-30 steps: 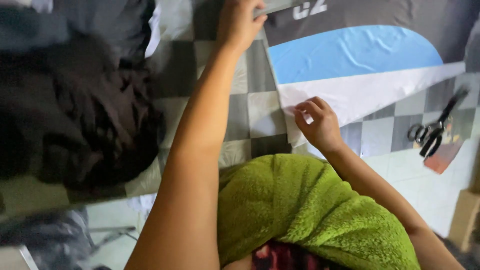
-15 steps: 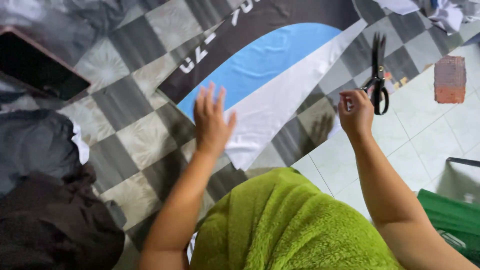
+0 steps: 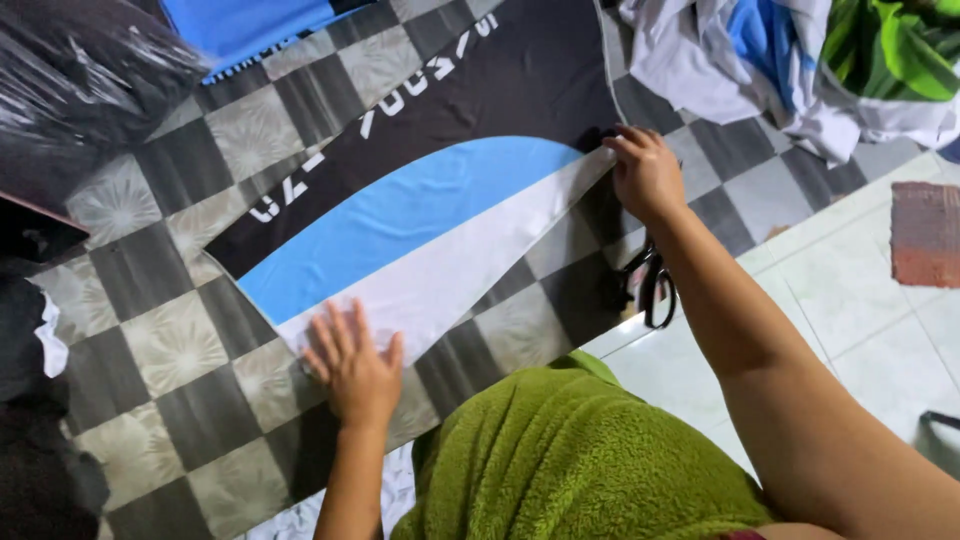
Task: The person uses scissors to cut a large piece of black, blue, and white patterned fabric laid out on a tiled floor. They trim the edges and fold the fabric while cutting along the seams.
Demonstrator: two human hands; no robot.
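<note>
Head view, looking down past a green towel-like cloth (image 3: pixel 570 460) nearest the camera, covering the person's lap or front. Left hand (image 3: pixel 352 368) lies flat, fingers spread wide, palm pressing the near white corner of a printed fabric panel (image 3: pixel 430 215); it grips nothing, and the flat press appears meant to pin that end taut. Panel lies spread on a checkered floor mat (image 3: pixel 170 340), with bands of white, light blue and black running diagonally away from the camera. Right hand (image 3: pixel 645 172) rests on the panel's far right edge where the white band narrows, fingers curled down onto the cloth, likely holding that end against the mat; whether it pinches the edge, cannot tell. Scissors (image 3: pixel 652 285) lie on the mat just under the right forearm, untouched, close at hand. White tiled floor (image 3: pixel 860 310) to the right. Farther off: crumpled pile of white, blue and green clothes (image 3: pixel 800 60) at upper right, dark plastic-wrapped bundle (image 3: pixel 80 70) at upper left.
</note>
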